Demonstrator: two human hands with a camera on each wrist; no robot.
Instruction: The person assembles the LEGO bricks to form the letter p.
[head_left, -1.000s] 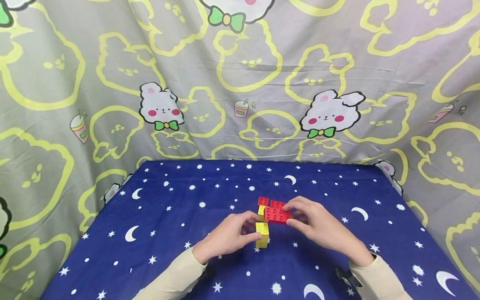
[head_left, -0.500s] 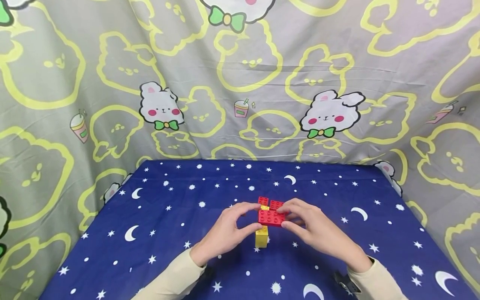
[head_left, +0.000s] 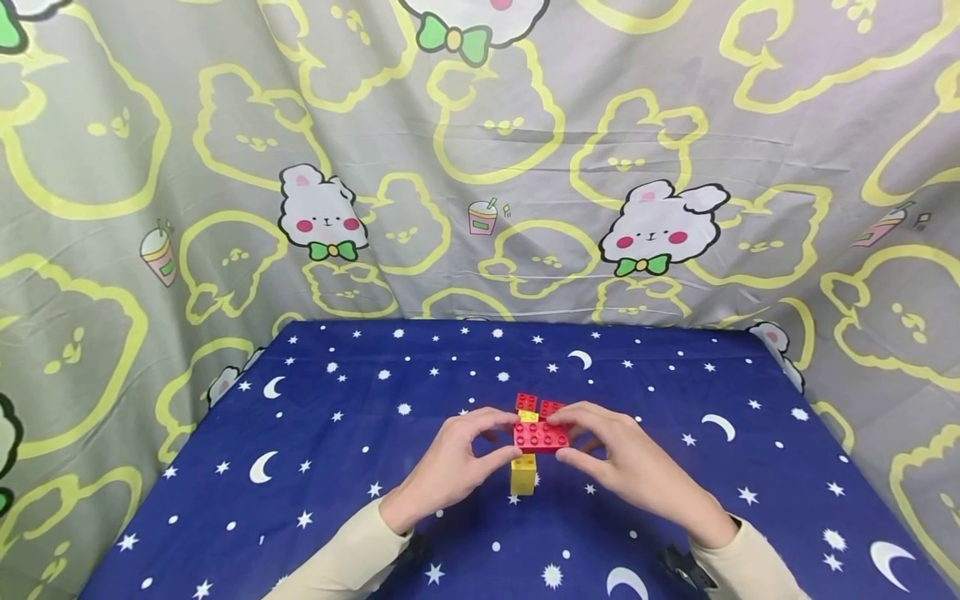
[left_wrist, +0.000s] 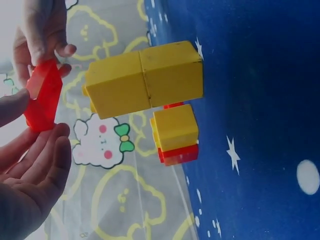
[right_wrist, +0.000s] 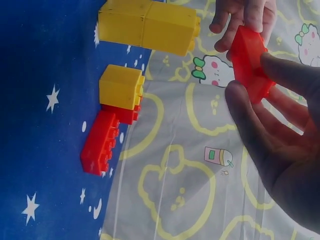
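A red toy brick with two rows of studs is held level between my hands. My left hand pinches its left end with thumb and fingers, while my right hand pinches the right end. Just below and apart from it stands a stack of two yellow bricks, studs up; the left wrist view shows the seam between these yellow bricks. The red brick partly hides the stack's top in the head view.
Behind the stack sit a smaller yellow brick, a small red brick and a longer red brick. A dark blue cloth with stars and moons covers the table. A patterned curtain hangs behind.
The red brick has shifted left over the yellow stack, carried by my right hand. My left hand has moved from beside the yellow stack to the brick's left end and now grips it.
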